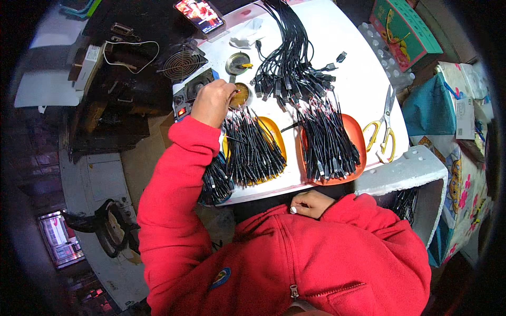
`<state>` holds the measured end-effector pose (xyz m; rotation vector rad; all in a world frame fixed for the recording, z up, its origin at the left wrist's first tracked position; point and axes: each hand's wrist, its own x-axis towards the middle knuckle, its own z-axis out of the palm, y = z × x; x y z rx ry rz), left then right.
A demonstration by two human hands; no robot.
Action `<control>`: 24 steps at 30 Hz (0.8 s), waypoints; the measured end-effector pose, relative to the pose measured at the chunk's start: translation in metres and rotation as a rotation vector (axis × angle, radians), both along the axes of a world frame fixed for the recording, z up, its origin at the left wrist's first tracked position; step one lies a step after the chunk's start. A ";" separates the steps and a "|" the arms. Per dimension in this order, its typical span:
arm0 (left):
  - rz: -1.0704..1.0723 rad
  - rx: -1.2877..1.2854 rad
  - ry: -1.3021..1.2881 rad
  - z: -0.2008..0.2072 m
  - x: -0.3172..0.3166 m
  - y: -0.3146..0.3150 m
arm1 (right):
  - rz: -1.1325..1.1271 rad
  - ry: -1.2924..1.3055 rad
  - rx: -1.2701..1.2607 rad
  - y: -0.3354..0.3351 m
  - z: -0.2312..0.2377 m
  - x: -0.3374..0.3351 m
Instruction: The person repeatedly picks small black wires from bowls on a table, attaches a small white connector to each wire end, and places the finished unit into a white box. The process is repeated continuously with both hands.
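My left hand reaches over the near rim of a small round dish with brownish contents. Its thumb and fingertips are pinched together; whatever they hold is too small to make out. Close below it, a bundle of short black cables with bared ends lies across a yellow tray. My right hand rests, fingers curled, by the table's front edge, with nothing seen in it. Just beyond it, more short black cables fill an orange tray. Long black cables with USB plugs are heaped behind.
On the white table lie yellow-handled scissors at the right. A second round tin, a phone and a box with a lit red switch stand towards the back left. A green box is at the far right.
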<state>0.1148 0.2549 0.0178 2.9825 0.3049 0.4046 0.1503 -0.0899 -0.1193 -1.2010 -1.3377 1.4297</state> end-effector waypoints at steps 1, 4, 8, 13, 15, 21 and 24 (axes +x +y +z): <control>0.016 0.001 0.031 -0.002 0.002 0.002 | 0.008 0.010 -0.008 0.001 -0.002 0.000; 0.044 -0.001 0.080 -0.008 0.006 0.005 | 0.014 0.038 -0.059 0.002 -0.004 0.001; 0.078 0.019 0.148 -0.012 0.009 0.009 | 0.055 0.063 -0.120 0.003 -0.003 0.002; 0.091 0.035 0.191 -0.013 0.013 0.010 | 0.061 0.114 -0.156 0.005 -0.001 0.004; 0.105 0.063 0.220 -0.014 0.014 0.009 | 0.070 0.091 -0.179 0.005 -0.001 0.003; 0.062 0.074 0.164 -0.014 0.014 0.005 | 0.025 0.110 -0.143 0.004 -0.005 0.001; 0.095 0.027 0.123 -0.003 0.008 0.005 | -0.002 0.157 -0.183 0.003 -0.009 0.000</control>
